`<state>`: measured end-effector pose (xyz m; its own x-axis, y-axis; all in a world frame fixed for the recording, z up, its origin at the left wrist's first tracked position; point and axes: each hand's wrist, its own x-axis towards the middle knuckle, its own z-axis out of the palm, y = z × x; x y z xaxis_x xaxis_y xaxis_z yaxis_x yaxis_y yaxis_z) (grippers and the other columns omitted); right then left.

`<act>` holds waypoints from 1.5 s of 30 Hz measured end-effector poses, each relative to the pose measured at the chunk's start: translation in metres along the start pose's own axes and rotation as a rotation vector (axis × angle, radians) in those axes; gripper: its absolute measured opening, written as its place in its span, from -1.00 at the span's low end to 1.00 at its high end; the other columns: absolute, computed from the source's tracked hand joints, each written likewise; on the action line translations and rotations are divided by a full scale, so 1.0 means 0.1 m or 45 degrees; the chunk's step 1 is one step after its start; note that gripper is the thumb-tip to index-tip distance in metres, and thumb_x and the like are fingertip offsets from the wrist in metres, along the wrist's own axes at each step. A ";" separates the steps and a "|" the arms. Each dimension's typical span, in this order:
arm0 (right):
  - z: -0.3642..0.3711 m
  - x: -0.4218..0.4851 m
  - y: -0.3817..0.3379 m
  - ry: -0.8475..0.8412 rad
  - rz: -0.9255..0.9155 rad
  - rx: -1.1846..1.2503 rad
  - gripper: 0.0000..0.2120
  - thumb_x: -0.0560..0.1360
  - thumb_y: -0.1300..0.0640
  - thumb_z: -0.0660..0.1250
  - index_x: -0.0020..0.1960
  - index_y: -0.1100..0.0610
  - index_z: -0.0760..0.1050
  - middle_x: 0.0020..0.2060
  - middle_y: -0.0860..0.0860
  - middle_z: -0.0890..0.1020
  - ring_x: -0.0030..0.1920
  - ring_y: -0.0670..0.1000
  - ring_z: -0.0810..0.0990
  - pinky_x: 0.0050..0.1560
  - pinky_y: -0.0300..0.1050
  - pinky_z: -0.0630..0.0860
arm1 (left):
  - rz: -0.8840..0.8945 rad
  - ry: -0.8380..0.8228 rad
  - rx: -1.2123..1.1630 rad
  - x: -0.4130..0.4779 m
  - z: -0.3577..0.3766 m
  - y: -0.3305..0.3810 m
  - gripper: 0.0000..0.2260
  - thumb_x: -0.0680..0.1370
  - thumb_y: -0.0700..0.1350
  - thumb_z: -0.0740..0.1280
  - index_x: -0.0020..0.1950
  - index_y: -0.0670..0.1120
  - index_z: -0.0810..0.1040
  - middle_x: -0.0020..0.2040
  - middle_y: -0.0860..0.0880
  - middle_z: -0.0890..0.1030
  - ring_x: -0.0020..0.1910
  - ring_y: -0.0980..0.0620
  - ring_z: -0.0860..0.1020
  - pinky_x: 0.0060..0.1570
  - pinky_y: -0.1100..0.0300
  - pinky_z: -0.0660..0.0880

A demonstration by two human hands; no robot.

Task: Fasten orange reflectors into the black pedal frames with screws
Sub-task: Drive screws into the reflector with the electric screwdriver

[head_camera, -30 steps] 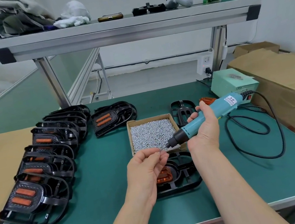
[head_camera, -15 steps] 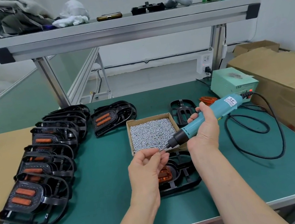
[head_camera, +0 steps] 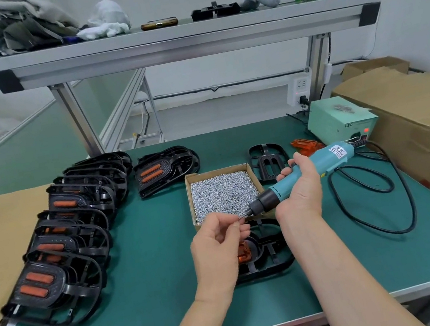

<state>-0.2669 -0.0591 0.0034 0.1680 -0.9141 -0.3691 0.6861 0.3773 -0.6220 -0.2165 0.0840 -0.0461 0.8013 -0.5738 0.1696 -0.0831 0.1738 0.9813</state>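
One screw (head_camera: 239, 218) is pinched by the fingertips of the left hand (head_camera: 217, 245), at the tip of the driver (head_camera: 310, 172) gripped in the right hand (head_camera: 299, 191). Seated crooked, it could drop onto the frame (head_camera: 269, 268) and reflector (head_camera: 243, 254) below the fingers, or the box (head_camera: 190, 196) beyond.

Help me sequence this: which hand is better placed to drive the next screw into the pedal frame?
The right hand: it grips the electric screwdriver, bit above the pedal frame; the left hand only pinches a screw at it.
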 end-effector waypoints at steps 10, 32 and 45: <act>-0.09 0.00 0.03 0.083 0.106 0.072 -0.84 0.48 0.14 0.45 -0.14 0.09 0.46 -0.52 -0.11 0.53 -0.54 -0.13 0.51 -0.47 -0.31 0.47 | 0.904 0.049 0.633 0.00 -0.10 -0.09 -0.74 0.52 -0.33 0.37 0.18 -0.13 0.65 0.01 0.03 0.70 -0.01 0.15 0.65 0.12 0.30 0.54; -0.09 -0.09 -0.03 0.023 -0.096 -0.040 -0.81 0.45 0.11 0.47 0.00 0.09 0.51 -0.48 -0.09 0.53 -0.47 -0.12 0.52 -0.36 -0.25 0.50 | 0.109 -0.082 0.100 -0.04 -0.10 -0.06 -0.65 0.54 -0.33 0.39 0.10 0.13 0.60 -0.14 -0.05 0.68 -0.11 -0.05 0.64 -0.04 0.27 0.56; -0.07 -0.28 0.07 -0.268 -0.532 -0.228 -0.80 0.41 0.12 0.47 -0.16 0.12 0.44 -0.53 -0.02 0.47 -0.50 -0.04 0.43 -0.39 -0.19 0.45 | 0.770 -0.241 1.160 -0.15 -0.48 -0.26 -0.85 0.52 -0.05 0.34 -0.11 0.00 0.72 -0.11 0.12 0.59 -0.08 0.06 0.51 -0.04 0.05 0.44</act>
<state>-0.2722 -0.0296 0.0048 0.0567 -0.9957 0.0727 0.5962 -0.0246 -0.8025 -0.1982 0.1263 -0.0783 0.3845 -0.7197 0.5780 -0.8966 -0.1423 0.4193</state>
